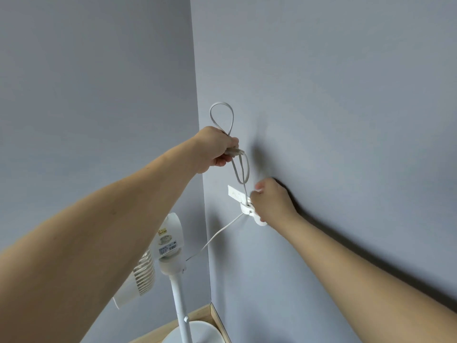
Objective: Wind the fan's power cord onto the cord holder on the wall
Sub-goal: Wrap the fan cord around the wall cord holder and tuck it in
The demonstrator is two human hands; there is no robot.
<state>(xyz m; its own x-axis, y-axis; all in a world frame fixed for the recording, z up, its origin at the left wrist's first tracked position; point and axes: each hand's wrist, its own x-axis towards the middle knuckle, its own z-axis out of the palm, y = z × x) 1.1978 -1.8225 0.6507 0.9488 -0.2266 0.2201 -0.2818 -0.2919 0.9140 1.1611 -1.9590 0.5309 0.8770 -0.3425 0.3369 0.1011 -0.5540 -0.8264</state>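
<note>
A white cord holder (249, 211) is fixed to the grey wall just right of the corner. My right hand (272, 201) lies over its right side, fingers curled against it. My left hand (215, 151) is raised above the holder and grips the white power cord (223, 107) together with its plug. One loop of cord stands up above that fist and another hangs down from it toward the holder. From the holder the cord runs down and left to the white pedestal fan (170, 246).
The fan's pole (179, 308) and round base (195, 334) stand in the corner, below my left forearm. A wooden skirting board (217, 320) runs along the foot of the wall. A small white plate (235, 193) sits on the wall just up and left of the holder.
</note>
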